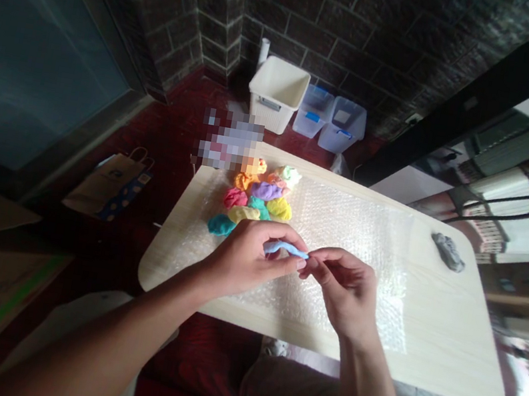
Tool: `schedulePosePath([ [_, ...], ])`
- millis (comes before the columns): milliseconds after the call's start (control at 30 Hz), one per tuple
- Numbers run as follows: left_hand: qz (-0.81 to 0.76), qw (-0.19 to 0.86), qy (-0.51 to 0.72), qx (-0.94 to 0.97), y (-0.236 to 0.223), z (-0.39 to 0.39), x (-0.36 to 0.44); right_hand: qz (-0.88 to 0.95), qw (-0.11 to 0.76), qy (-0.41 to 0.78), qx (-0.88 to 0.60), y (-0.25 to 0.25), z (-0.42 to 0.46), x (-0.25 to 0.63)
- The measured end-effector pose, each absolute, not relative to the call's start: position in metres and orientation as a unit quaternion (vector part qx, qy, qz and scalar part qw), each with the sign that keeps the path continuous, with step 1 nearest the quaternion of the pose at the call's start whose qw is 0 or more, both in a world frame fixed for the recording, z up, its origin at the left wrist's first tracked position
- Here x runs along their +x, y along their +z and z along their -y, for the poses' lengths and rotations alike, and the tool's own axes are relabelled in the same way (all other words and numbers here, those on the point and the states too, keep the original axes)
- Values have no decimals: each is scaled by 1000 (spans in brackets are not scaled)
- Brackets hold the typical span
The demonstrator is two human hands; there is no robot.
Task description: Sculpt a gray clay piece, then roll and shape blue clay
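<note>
A thin, soft light-blue strip [285, 248] is stretched between my two hands above the table. My left hand [260, 251] curls around its left part, with thumb and fingertips closing near its right end. My right hand [344, 282] pinches the strip's right tip between thumb and fingers. Whether the strip is clay or cloth I cannot tell. Just beyond my left hand lie several soft coloured lumps, among them a purple one [266, 190], a yellow one [279, 209], a red one [235, 198] and a teal one [221, 224].
Bubble wrap [354, 233] covers much of the pale wooden table [456, 325]. A grey lump [448, 252] lies near the right end. Behind the table stand a white bin [277, 92] and two clear tubs [342, 126]. A paper bag [107, 185] is on the floor at left.
</note>
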State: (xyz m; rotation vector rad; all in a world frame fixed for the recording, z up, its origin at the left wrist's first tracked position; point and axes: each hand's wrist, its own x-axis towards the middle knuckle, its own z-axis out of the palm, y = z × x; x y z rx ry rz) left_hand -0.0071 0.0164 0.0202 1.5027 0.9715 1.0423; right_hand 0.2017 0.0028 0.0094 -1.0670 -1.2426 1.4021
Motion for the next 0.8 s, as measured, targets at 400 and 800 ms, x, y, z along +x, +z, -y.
schedulePosePath([
  [400,-392,514,450,616,25,-14,-6,529,495,541,-427,15,1,195],
  [800,-383,519,472,601,23,-14,-4,541,506,517,-428,21,2,194],
])
